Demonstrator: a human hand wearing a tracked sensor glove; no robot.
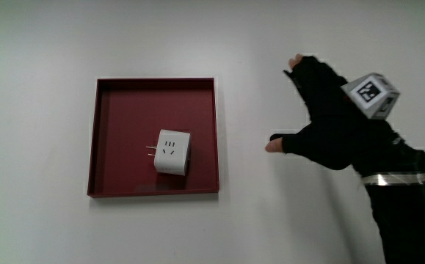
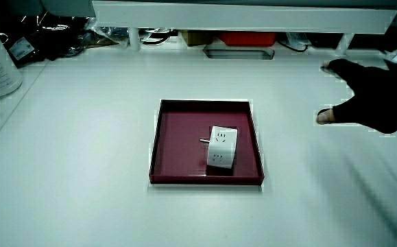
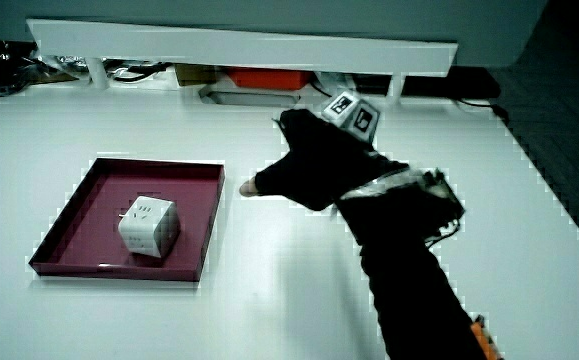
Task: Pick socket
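Could snag the rim of the red tray or tip the white socket, lying in the tray toward the person's edge with prongs sideways, if reached too low. Beside the tray over bare bench, grip spread wide, holding nothing.

Lab bench (cables, partition)

We see the socket lying in the tray, well apart from our fingers, which point toward the tray over the table.
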